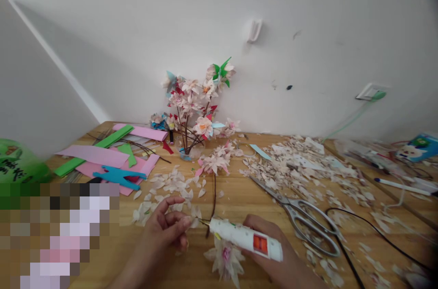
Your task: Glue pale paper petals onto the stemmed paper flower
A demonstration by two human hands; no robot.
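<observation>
Two hands show here: the right hand (267, 225) is wrapped round a white glue gun (236, 234), and the left hand (169, 225), just left of the gun's tip, pinches a pale petal (195, 222) between thumb and finger. The petal is right by the tip, but I cannot tell if they touch. A white flower (226, 257) is just on the gun's near side, big scissors (290, 204) lie to its right, and a bunch of flowers (191, 102) stands well behind it.

Looks like a home craft corner here: wooden tabletop (193, 275) against a white wall (137, 29) with a socket (367, 91), scissors (287, 199), glue gun (236, 236) and coloured paper (97, 155) out, petals (294, 161) strewn about, flowers (190, 103) standing behind!
</observation>
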